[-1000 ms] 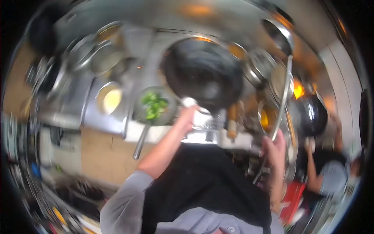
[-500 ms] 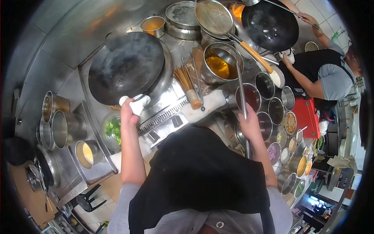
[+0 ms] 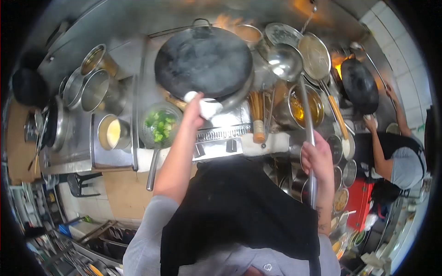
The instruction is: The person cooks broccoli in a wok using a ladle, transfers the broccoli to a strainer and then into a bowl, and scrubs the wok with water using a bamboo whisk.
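Observation:
My left hand (image 3: 194, 111) is closed around a folded white cloth (image 3: 211, 109) at the near edge of a big black wok (image 3: 202, 64). Haze hangs over the wok's dark inside, and its far loop handle points away from me. My right hand (image 3: 317, 154) grips the long metal handle of a ladle (image 3: 285, 63). The ladle's bowl is raised above the stove, right of the wok; I cannot tell whether it holds liquid. Below it stands a metal pot of golden oil (image 3: 297, 110). A bamboo brush (image 3: 258, 117) lies between wok and pot.
Left of the wok sits a strainer of green vegetables (image 3: 159, 128), with a pot of yellow liquid (image 3: 113, 133) beyond. A wire strainer (image 3: 315, 57) rests behind the oil pot. At right, a co-worker (image 3: 391, 158) holds another wok (image 3: 359, 87) near open flame.
The ladle has come up out of the oil pot and is now in the air. Flames now show behind my wok. My view has swung, and the co-worker's wok is tilted more steeply.

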A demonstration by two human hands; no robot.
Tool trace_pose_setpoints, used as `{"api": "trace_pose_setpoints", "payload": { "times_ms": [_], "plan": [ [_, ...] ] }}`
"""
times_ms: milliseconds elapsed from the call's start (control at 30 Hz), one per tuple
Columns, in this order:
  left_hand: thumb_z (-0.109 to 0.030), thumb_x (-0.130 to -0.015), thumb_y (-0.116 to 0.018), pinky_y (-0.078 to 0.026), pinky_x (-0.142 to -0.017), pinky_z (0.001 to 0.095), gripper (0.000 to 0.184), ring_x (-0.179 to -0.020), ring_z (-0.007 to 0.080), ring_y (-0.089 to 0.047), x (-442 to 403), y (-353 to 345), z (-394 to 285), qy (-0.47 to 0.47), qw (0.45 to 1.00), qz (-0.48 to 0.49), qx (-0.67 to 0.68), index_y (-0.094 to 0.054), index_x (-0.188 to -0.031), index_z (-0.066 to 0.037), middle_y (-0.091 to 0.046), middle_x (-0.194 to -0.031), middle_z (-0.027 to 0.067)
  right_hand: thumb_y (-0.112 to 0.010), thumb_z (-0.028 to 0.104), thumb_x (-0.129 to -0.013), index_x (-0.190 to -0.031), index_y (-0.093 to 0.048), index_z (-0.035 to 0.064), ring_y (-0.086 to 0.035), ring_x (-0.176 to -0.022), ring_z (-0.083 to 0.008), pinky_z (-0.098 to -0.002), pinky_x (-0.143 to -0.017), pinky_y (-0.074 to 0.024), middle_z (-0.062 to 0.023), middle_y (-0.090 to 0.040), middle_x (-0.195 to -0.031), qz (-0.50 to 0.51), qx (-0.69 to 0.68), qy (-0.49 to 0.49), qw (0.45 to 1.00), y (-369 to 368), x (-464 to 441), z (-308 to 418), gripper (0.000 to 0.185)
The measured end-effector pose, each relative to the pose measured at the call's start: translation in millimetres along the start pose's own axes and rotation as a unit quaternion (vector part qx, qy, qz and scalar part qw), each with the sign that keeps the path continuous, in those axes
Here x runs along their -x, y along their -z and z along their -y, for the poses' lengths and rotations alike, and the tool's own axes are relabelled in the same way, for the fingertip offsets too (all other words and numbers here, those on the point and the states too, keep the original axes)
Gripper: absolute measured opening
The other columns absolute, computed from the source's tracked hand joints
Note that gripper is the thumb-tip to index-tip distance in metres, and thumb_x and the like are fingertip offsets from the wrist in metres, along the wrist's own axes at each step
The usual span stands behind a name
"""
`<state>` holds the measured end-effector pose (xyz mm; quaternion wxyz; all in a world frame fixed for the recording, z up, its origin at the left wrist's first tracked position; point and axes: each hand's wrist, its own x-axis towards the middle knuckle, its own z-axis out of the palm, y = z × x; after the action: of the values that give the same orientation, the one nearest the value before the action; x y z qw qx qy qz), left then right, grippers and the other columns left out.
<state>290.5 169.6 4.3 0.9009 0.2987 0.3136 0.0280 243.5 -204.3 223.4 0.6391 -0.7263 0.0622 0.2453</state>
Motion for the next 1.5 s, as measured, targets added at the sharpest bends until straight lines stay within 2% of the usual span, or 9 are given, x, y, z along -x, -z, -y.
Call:
{"api": "trace_pose_setpoints", "payload": {
  "times_ms": [100,233,367,467,567,700,867,1233,1500],
  "plan": [
    [-0.009,-0.088,-0.047,-0.06,-0.076,0.0462,0.027,-0.089,0.0353,-0.068,-33,10,15,0.021,0.999,-0.024,-0.026,-0.049,-0.111,0.006,-0.063,-0.102,0.023,-0.051,0.003,-0.089,-0.134,-0.045,0.0019,-0.043,-0.041,-0.0069,-0.0229,-0.034,-0.0341,0.0013,-0.049,-0.064,0.117,0.0,-0.023,0.993,-41,-36,30,0.046],
    [-0.015,-0.09,-0.057,-0.059,-0.076,0.0432,0.029,-0.085,0.033,-0.068,-22,12,16,-0.013,1.0,0.01,0.013,-0.052,-0.111,0.004,-0.064,-0.097,0.0171,-0.056,0.006,-0.09,-0.096,-0.056,0.0023,-0.042,-0.042,-0.0054,-0.0227,-0.034,-0.0323,0.0009,-0.051,-0.062,0.289,-0.073,-0.011,0.955,-103,-143,30,0.007],
    [-0.022,-0.097,-0.052,-0.059,-0.082,0.0426,0.032,-0.097,0.0315,-0.068,46,30,-2,0.017,0.999,0.046,0.011,-0.054,-0.116,0.003,-0.065,-0.108,0.0173,-0.054,0.004,-0.088,-0.094,-0.05,0.0041,-0.042,-0.042,-0.011,-0.0279,-0.037,-0.0332,-0.002,-0.048,-0.061,0.092,-0.093,0.065,0.989,-190,-191,3,0.007],
    [-0.026,-0.098,-0.047,-0.058,-0.086,0.0439,0.041,-0.102,0.0305,-0.066,95,64,-9,0.004,0.999,0.035,-0.004,-0.052,-0.126,0.003,-0.065,-0.114,0.0177,-0.051,0.003,-0.087,-0.094,-0.048,0.0048,-0.043,-0.044,-0.0106,-0.0276,-0.036,-0.0327,-0.0025,-0.048,-0.063,0.093,0.013,0.028,0.995,-166,-137,10,0.008],
    [-0.027,-0.098,-0.047,-0.056,-0.088,0.045,0.04,-0.102,0.0311,-0.066,91,65,4,0.02,0.998,0.037,0.04,-0.053,-0.125,0.003,-0.065,-0.113,0.0179,-0.052,0.004,-0.09,-0.097,-0.05,0.0033,-0.043,-0.045,-0.0102,-0.0284,-0.035,-0.0327,-0.002,-0.047,-0.063,0.336,-0.125,-0.138,0.923,-126,-169,6,0.007],
    [-0.03,-0.1,-0.049,-0.056,-0.088,0.0452,0.038,-0.098,0.0304,-0.067,73,27,4,0.018,0.999,0.016,0.03,-0.053,-0.122,0.0,-0.064,-0.114,0.0169,-0.055,0.01,-0.094,-0.105,-0.052,0.0043,-0.042,-0.048,-0.0066,-0.0272,-0.038,-0.0339,0.0,-0.05,-0.067,0.171,-0.115,0.013,0.979,-189,-165,-31,0.013],
    [-0.033,-0.095,-0.059,-0.055,-0.084,0.0415,0.038,-0.093,0.0268,-0.068,57,19,6,0.073,0.987,0.098,-0.1,-0.059,-0.114,0.0,-0.067,-0.105,0.0134,-0.044,0.016,-0.1,-0.121,-0.05,-0.0007,-0.043,-0.052,-0.0037,-0.0184,-0.038,-0.0391,0.0011,-0.048,-0.079,0.309,-0.513,-0.101,0.794,-72,-112,-22,0.028],
    [-0.009,-0.086,-0.065,-0.054,-0.088,0.0423,0.052,-0.107,0.0285,-0.062,77,85,102,0.11,0.962,0.081,-0.238,-0.046,-0.133,0.0,-0.057,-0.123,0.0154,-0.046,0.01,-0.099,-0.127,-0.049,-0.0021,-0.04,-0.049,-0.0035,-0.0173,-0.036,-0.0344,-0.0018,-0.047,-0.078,-0.063,-0.456,0.143,0.876,85,122,-79,0.03],
    [-0.008,-0.087,-0.064,-0.053,-0.084,0.0429,0.042,-0.099,0.0264,-0.062,70,89,103,0.053,0.96,0.062,-0.267,-0.052,-0.126,0.0,-0.061,-0.113,0.013,-0.053,0.007,-0.092,-0.099,-0.054,0.002,-0.045,-0.049,-0.008,-0.0243,-0.039,-0.0389,-0.0014,-0.051,-0.07,-0.357,-0.298,0.059,0.883,189,156,-150,0.008]
  ]
}}
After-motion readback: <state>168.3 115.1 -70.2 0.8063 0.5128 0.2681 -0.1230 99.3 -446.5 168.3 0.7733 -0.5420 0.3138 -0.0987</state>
